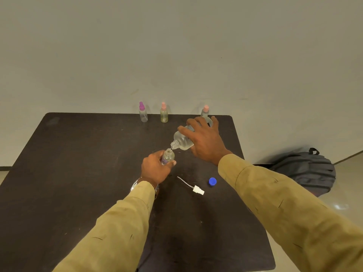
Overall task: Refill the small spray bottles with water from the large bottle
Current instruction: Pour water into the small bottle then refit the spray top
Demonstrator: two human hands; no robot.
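Nearest you on the dark desk point(78, 173) there's a white spray head point(198, 189) lying on its side with its thin tube pointing away from you, and a blue cap point(212, 181) just beside it, toward the right edge. A bit further in, your left hand point(155, 169) has its fingers wrapped round an open small spray bottle point(168, 156), holding it tilted near the middle of the desk. Your right hand point(204, 140) is gripping the large bottle point(182, 141) from above with fingers spread over its body. It's tipped neck-down to the left, with its mouth right at the small one's opening. Off the right edge a dark backpack point(308, 171) sits on the floor. Along the far edge stand three more: a purple-topped bottle point(143, 114), a yellowish pink-topped bottle point(164, 115), and another pink-topped bottle point(205, 111) partly hidden behind your right hand.
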